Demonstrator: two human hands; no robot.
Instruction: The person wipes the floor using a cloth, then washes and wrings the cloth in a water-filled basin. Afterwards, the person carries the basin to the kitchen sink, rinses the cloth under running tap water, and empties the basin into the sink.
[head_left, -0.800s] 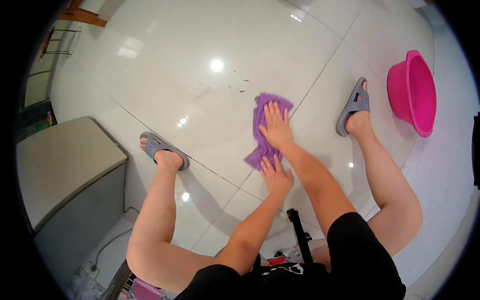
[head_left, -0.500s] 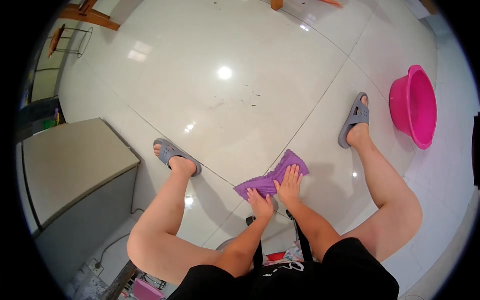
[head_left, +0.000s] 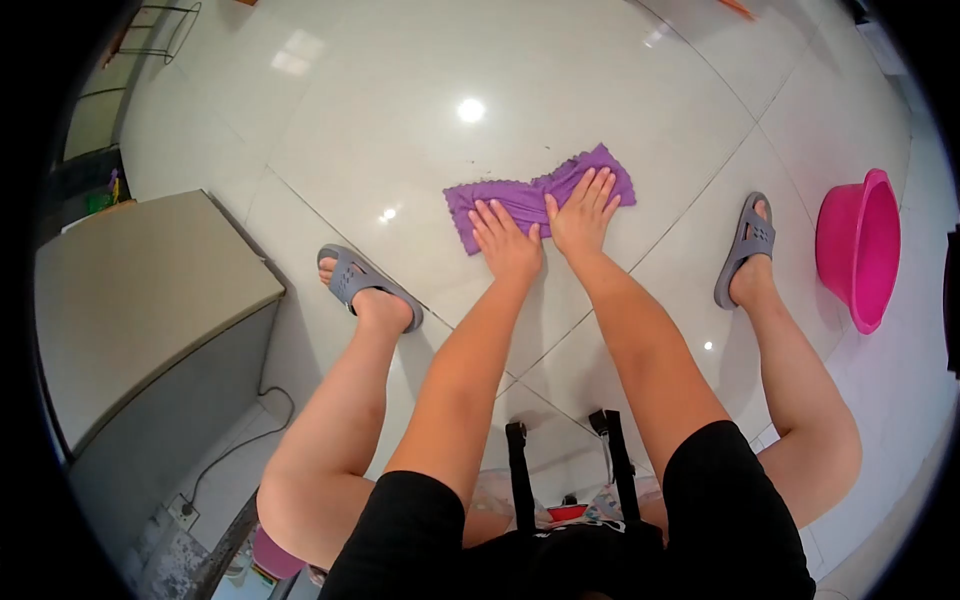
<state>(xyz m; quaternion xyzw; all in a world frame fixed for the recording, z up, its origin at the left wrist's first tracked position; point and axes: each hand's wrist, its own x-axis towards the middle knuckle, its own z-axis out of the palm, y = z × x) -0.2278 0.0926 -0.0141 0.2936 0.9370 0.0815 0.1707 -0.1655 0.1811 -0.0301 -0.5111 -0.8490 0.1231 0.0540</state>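
Note:
A purple cloth [head_left: 518, 196] with scalloped edges lies spread on the glossy tiled floor [head_left: 390, 130], in front of me and between my feet. My left hand [head_left: 507, 242] presses flat on its left half, fingers stretched out. On the right half rests my right hand [head_left: 582, 215], also flat with its fingers apart. Both arms reach straight forward. A few small dark specks show on the floor just beyond the cloth.
A pink basin [head_left: 845, 245] stands at the right beside my slippered foot [head_left: 748, 245]. To the left is a beige-topped cabinet [head_left: 150, 300], with a cable [head_left: 240, 435] running to a wall socket [head_left: 183, 512]. A wire-framed stool [head_left: 160, 35] is at the upper left.
Both hands have pushed the purple cloth forward across the floor, away from my body, up to the dark specks. My arms are now extended, and the view has tilted and shifted slightly.

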